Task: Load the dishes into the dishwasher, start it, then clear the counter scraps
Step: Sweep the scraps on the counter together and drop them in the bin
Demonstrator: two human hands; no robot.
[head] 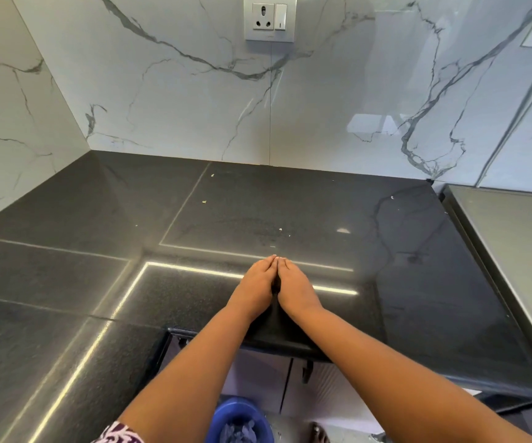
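Both palms are down on the counter: left hand and right hand, fingers straight, tips touching, holding nothing. Crumbs sit beyond your fingertips. Reach past them and rake toward the blue bin below the edge.

Two bare hands side by side, palms down.
Left hand and right hand touch along their inner edges, fingers straight, forearms converging forward.
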